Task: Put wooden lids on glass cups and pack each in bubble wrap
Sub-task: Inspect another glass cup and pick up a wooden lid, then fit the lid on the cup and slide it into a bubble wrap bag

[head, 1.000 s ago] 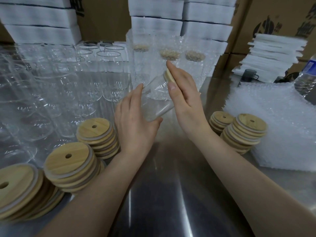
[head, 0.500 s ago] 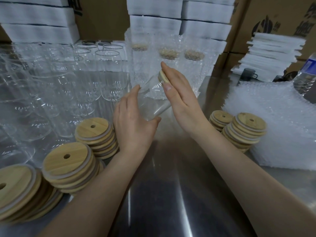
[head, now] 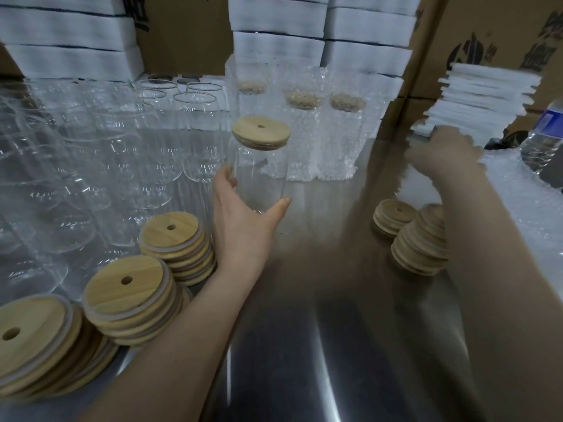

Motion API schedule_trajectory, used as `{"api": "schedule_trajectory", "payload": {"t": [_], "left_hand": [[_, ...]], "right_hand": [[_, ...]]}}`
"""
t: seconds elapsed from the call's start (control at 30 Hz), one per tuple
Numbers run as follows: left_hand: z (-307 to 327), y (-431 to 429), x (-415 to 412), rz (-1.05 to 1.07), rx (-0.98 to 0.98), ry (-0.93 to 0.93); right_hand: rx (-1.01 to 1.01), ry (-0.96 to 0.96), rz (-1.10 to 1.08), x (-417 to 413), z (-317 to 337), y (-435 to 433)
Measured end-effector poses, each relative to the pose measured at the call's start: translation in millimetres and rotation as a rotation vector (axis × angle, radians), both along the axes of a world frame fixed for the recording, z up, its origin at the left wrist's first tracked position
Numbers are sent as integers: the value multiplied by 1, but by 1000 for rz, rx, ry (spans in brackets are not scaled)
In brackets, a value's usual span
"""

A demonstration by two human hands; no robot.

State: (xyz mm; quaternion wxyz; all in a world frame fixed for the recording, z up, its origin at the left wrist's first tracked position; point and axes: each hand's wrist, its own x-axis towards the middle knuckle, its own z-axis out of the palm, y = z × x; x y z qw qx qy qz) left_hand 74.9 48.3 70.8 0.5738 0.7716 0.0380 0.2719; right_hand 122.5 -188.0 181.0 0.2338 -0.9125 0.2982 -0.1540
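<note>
My left hand [head: 243,220] grips the lower part of a clear glass cup [head: 262,175], held upright above the steel table [head: 304,330]. A round wooden lid [head: 260,131] with a small hole sits on the cup's mouth. My right hand [head: 441,153] is blurred, far to the right, over the pile of bubble wrap [head: 518,208]; whether it holds a sheet is not visible. Three wrapped, lidded cups [head: 304,132] stand behind the held cup.
Many bare glass cups [head: 91,166] crowd the left. Stacks of wooden lids [head: 128,300] lie at front left, with smaller lid stacks [head: 417,239] at right. White foam packs [head: 320,32], cardboard boxes and a water bottle [head: 542,138] line the back and right.
My right hand left the lid and swung right to the bubble wrap pile. My left hand turned the tilted cup upright, the lid now seated on top.
</note>
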Motion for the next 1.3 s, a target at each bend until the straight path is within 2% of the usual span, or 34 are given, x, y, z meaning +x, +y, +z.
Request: {"api": "schedule_trajectory", "payload": {"t": [0.13, 0.3, 0.43, 0.57, 0.73, 0.83, 1.03, 1.13, 1.2, 1.3], "left_hand": [[0, 1, 1, -3, -25, 10], [4, 1, -2, -9, -24, -7], [7, -1, -6, 34, 10, -70], [13, -3, -14, 70, 94, -171], [23, -4, -25, 164, 233, -326], [27, -6, -29, 196, 299, -416], [31, -13, -37, 210, 441, -665], [31, -16, -38, 76, 413, -749], [29, -19, -40, -66, 365, -683], [30, -24, -45, -266, 140, -398]], "right_hand": [[-18, 85, -25, 5, -6, -19], [49, -40, -60, 8, -12, -30], [30, -97, -85, 5, -15, -30], [4, -146, -86, 3, -16, -31], [-22, -43, -51, 5, -16, -36], [-52, -96, -55, 2, -17, -39], [-81, -298, -53, -6, -12, -30], [-91, -514, 2, -11, -3, -13], [-12, -693, 134, -16, 2, 6], [178, -861, 419, -25, 3, 40]]}}
